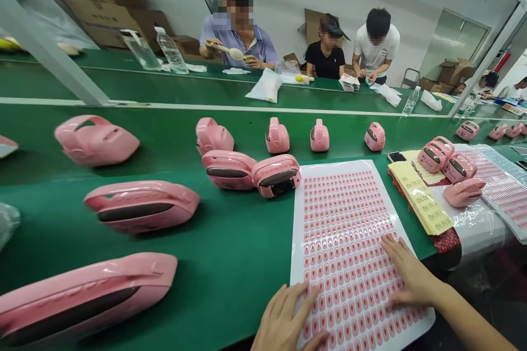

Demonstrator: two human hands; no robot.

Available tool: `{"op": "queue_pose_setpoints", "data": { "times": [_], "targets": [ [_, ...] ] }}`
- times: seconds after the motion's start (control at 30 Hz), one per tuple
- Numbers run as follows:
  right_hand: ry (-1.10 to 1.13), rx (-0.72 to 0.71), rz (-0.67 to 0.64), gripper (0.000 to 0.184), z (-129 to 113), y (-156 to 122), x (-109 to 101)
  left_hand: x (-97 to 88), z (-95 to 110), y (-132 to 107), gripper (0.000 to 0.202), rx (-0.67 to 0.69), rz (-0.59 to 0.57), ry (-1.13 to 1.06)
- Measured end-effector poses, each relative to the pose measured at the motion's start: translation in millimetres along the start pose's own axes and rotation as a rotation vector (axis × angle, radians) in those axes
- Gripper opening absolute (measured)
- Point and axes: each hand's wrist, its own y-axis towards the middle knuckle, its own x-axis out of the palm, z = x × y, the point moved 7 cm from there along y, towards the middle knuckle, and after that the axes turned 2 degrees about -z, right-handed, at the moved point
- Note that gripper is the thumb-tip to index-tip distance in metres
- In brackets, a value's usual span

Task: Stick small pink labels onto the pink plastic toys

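Note:
A white sheet of small pink stickers (341, 241) lies on the green table in front of me. My left hand (286, 318) rests on the sheet's lower left edge, fingers spread. On its right side my right hand (407, 274) lies with fingers stretched out and slightly apart. Neither hand grips anything. Just beyond the sheet's upper left corner sits a pink plastic housing with a handle (276, 175), touching another pink housing (228, 169). More such housings, with dark strips, lie to the left, the closest being a large-looking one (94, 296).
Beside the sheet on the right are yellow sticker sheets (424, 197) and several pink housings (436, 153). A row of housings runs along the green belt (164, 126). Co-workers (241, 38) sit or stand across the bench, near water bottles (171, 52). A slanted metal post (53, 44) rises at left.

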Motion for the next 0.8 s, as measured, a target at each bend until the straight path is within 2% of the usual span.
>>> {"op": "queue_pose_setpoints", "data": {
  "times": [0.07, 0.13, 0.17, 0.23, 0.4, 0.5, 0.63, 0.7, 0.8],
  "targets": [
    [-0.009, -0.026, -0.068, 0.111, -5.0, -4.2, 0.8, 8.9, 7.3, 0.0, 0.079, 0.022, -0.076, -0.047],
    [-0.028, -0.046, -0.076, 0.109, -8.5, -3.9, 0.4, 18.4, 17.6, 5.2, 0.100, 0.081, -0.210, -0.096],
    [-0.035, -0.055, -0.061, 0.106, -9.5, -2.3, -0.5, 20.3, 20.7, 9.6, 0.104, 0.091, -0.276, -0.109],
    [-0.038, -0.063, -0.020, 0.102, -10.2, 3.0, -3.9, 16.2, 21.5, 21.5, 0.101, 0.075, -0.378, -0.115],
    [0.049, 0.008, 0.042, 0.104, -5.2, 20.5, -18.6, -14.3, 13.9, 52.4, 0.092, 0.073, -0.549, -0.189],
    [0.108, 0.054, 0.055, 0.097, -2.2, 29.8, -24.0, -24.8, 7.4, 64.2, 0.082, 0.080, -0.567, -0.213],
    [0.163, 0.099, 0.126, 0.084, 0.4, 39.4, -23.5, -17.0, -4.2, 68.9, 0.081, 0.105, -0.553, -0.201],
    [0.218, 0.109, 0.178, 0.079, 0.1, 41.2, -23.4, -7.4, -12.2, 67.5, 0.082, 0.138, -0.488, -0.172],
    [0.375, 0.144, 0.220, 0.073, 1.3, 43.0, -30.1, 6.2, -19.7, 61.1, 0.080, 0.242, -0.296, -0.114]
  ]
}}
